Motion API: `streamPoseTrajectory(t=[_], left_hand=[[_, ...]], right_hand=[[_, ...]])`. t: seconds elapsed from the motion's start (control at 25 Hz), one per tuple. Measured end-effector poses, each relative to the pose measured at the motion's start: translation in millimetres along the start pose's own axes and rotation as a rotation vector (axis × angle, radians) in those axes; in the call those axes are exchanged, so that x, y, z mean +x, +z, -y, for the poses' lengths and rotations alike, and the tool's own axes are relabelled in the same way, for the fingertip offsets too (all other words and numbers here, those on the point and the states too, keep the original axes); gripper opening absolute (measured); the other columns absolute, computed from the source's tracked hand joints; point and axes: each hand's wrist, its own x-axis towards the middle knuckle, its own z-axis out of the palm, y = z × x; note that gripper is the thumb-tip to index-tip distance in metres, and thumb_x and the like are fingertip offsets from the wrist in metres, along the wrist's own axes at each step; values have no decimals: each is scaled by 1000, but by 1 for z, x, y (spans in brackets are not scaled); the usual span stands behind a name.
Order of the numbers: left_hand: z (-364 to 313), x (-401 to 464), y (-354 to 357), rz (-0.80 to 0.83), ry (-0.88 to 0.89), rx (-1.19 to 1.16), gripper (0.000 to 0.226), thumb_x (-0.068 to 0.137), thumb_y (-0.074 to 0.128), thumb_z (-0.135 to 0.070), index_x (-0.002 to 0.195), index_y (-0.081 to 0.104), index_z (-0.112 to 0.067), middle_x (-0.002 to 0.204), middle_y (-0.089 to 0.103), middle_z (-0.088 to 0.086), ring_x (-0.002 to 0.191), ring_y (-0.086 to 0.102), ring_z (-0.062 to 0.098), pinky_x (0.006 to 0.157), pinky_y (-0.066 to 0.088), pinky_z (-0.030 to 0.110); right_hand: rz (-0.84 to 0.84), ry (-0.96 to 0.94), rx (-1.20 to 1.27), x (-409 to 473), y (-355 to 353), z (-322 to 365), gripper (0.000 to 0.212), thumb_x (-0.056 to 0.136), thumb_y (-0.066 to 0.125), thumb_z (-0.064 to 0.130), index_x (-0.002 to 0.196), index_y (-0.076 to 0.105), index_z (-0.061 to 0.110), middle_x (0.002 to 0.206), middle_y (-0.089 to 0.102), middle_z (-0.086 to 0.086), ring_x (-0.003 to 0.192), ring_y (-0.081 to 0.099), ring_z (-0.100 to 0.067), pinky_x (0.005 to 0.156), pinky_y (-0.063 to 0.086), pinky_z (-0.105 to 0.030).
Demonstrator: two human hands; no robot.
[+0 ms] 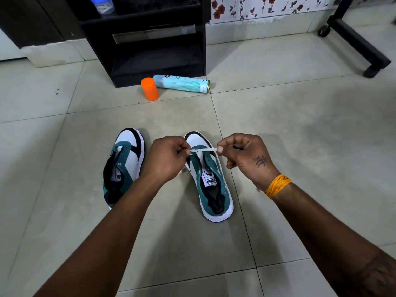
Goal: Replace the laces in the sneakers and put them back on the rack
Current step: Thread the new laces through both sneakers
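Both hands, left hand (168, 156) and right hand (244, 154), pinch a white lace (203, 149) stretched between them above the right sneaker (211, 179); the left sneaker (123, 166) sits beside.

A black open-shelved stand (158, 50) rises from a pale tiled floor (300, 125), floral wallpaper (267, 6) to its right, a black wheeled frame (362, 43) farther right, and a dark cabinet (32, 20) at its left.
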Motion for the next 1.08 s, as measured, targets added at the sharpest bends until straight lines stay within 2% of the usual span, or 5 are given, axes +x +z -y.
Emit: streamPoseTrajectory(t=[0.16, 0.44, 0.72, 0.84, 1.08], left_hand=[[-18, -9, 9, 118, 111, -216, 21, 92, 76, -17, 112, 77, -23, 95, 76, -8, 65, 66, -3, 66, 53, 22], [-2, -2, 5, 57, 111, -90, 10, 88, 77, -17, 80, 75, -23, 67, 70, -10, 64, 70, 16, 68, 59, 43], [-12, -8, 8, 124, 143, -162, 26, 90, 76, -12, 115, 77, -21, 95, 74, -7, 67, 64, -6, 71, 54, 25], [-20, -7, 15, 119, 188, -174, 22, 91, 74, -7, 109, 79, -17, 87, 73, -7, 68, 68, -1, 69, 56, 26], [-8, 1, 28, -46, 59, -63, 6, 88, 74, -16, 86, 79, -17, 77, 74, -7, 62, 63, 8, 65, 51, 28]], right_hand=[[50, 1, -4, 1, 7, 1, 4, 88, 78, 6, 91, 77, 4, 80, 74, -17, 53, 56, -17, 55, 53, -31], [-22, 0, -44, 0, 5, -2, 3, 87, 79, 7, 90, 78, 6, 79, 75, -15, 54, 59, -15, 55, 53, -27], [29, -4, -55, 1, 11, -5, 9, 88, 75, 3, 88, 79, 11, 74, 74, -12, 54, 63, -19, 58, 56, -31], [26, -11, -24, 1, 15, -5, 6, 88, 75, 3, 91, 75, 9, 78, 75, -14, 57, 65, -20, 61, 58, -34], [71, -44, -397, -10, 28, -23, 41, 79, 75, 19, 118, 64, 29, 118, 64, 10, 103, 61, -3, 87, 49, -19]])
